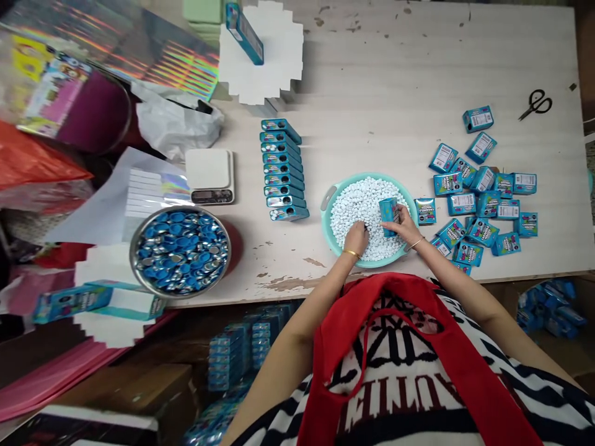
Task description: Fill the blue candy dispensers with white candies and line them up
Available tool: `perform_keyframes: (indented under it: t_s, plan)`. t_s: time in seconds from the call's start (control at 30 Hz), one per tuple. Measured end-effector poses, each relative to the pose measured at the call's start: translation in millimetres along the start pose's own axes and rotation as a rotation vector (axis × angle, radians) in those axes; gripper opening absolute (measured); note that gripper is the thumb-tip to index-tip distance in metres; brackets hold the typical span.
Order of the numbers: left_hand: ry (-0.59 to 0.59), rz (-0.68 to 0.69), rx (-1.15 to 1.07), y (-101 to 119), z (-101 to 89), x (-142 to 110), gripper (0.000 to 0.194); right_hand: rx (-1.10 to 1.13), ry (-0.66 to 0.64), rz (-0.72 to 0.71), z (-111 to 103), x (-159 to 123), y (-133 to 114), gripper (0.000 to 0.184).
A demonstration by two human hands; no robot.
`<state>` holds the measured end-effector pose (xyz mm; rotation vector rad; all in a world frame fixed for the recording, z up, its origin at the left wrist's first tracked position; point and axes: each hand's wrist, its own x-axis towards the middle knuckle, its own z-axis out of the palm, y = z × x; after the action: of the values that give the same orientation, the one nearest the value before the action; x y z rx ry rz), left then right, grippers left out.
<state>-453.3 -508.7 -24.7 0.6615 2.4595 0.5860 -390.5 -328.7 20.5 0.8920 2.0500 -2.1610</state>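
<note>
A light-green basin (326, 223) full of small white candies (367, 192) stands at the table's front edge. Into the candies reaches my left hand (356, 239), its fingers curled closed and their tips partly hidden; something dark shows beside them, too small to name. My right hand (407, 228) grips a small blue candy box (388, 217) over the right half of the basin. Just outside the rim, near my right wrist, lies another blue candy box (424, 211).
Many blue boxes (482, 230) lie scattered at right, with scissors (536, 104) beyond. Left of the basin stand a row of boxes (284, 170), a scale (210, 176) and a metal bowl (134, 248) of blue-and-silver pieces. White cut card (283, 37) is stacked at the back.
</note>
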Motion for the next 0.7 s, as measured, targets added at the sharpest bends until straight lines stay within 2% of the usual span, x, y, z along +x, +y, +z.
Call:
perform_keyframes:
  t_s: [0.1,0.2,0.33,0.43,0.57,0.7]
  plan:
    - [0.005,0.05,-0.055,-7,1.6,5,0.024,0.018,0.003,-0.06,-1,-7,-2,0.1]
    - [0.017,0.085,-0.09,-16,-1.1,1,0.025,0.0,0.064,-0.148,-12,-16,-6,0.107]
    - [0.056,0.089,-0.115,-15,2.0,2,0.025,-0.182,0.188,-0.214,-29,-30,-6,0.124]
    - [0.063,0.109,-0.136,-13,0.3,2,0.025,-0.284,0.212,-0.201,-37,-36,-2,0.131]
    - [0.059,0.221,-0.2,-20,-22.5,-7,0.023,-0.267,0.188,-0.218,-47,-40,1,0.119]
    - [0.082,0.367,-0.226,-24,-65.4,-20,0.026,-0.283,0.155,-0.306,-56,-45,-7,0.077]
